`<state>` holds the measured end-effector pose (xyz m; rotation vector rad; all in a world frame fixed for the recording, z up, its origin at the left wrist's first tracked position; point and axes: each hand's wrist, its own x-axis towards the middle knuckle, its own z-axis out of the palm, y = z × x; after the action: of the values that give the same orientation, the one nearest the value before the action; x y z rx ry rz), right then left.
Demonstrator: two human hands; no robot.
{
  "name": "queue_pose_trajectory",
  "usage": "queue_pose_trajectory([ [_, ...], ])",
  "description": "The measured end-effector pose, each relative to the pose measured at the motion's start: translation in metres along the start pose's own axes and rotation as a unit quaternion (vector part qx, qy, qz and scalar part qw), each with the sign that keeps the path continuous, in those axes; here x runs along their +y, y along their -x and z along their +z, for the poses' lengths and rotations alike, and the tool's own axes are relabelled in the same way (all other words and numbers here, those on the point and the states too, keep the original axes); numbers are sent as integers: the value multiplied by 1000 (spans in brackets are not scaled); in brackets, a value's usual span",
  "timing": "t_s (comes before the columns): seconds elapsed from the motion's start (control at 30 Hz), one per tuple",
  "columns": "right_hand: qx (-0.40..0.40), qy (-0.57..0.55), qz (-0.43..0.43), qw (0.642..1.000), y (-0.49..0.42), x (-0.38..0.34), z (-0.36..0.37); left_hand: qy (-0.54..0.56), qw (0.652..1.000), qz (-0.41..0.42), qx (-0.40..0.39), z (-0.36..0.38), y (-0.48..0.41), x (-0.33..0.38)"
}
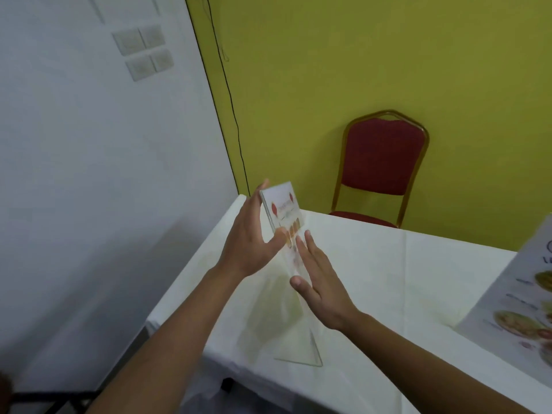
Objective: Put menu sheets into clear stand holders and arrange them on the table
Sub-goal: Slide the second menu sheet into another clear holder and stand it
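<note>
**Both hands on a stand holder near the table's left edge**

Upright on the white tablecloth, the clear holder stands near the table's left edge, roughly midway between the near and far corners on that side. Its base foot shows as a faint triangular outline on the cloth toward the near edge. A menu sheet sits in the holder, its top part plain to see, with red shapes and a row of small food pictures printed on it; lower down the print blurs behind the clear plastic.

The left hand is at the holder's left side, fingers stretched up along the sheet's top-left edge and thumb pressing toward its front face, so it grips the upper part of the holder. The right hand lies flat and open against the holder's right face, fingers straight and together, thumb spread; it touches the plastic without closing on it. Both forearms reach in from the near edge.

At the table's right edge another menu leans tilted, showing dishes and some writing, well apart from the hands; whether it is in a holder cannot be told.

Beyond the far edge a red chair with a gold frame stands against the yellow wall. A thin black cable hangs down near the corner where it meets the white wall, which carries switch plates.
</note>
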<state>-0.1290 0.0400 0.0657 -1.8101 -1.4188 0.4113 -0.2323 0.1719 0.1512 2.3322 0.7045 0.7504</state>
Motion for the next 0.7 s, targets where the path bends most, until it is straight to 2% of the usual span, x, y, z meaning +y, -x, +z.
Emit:
queue_pose_trajectory([
  [0.07, 0, -29, 5, 1000, -8, 3, 5, -2, 1000, -9, 10, -2, 2, -1],
  [0.2, 20, -92, 126, 988, -34, 28, 16, -10, 999, -35, 14, -2, 7, -9],
  [0.27, 43, -113, 151, 981, -45, 32, 15, -13, 998, -53, 11, -2, 10, -16],
  [0.4, 33, -146, 204, 967, -58, 33, 14, -20, 997, -77, 14, -5, 14, -26],
  [0.6, 71, -225, 179, 955, -65, 43, 18, -57, 995, -78, 33, -9, 17, -34],
  [0.7, 100, -229, 185, 950, -64, 40, 15, -16, 994, -100, 52, -2, 20, -31],
])
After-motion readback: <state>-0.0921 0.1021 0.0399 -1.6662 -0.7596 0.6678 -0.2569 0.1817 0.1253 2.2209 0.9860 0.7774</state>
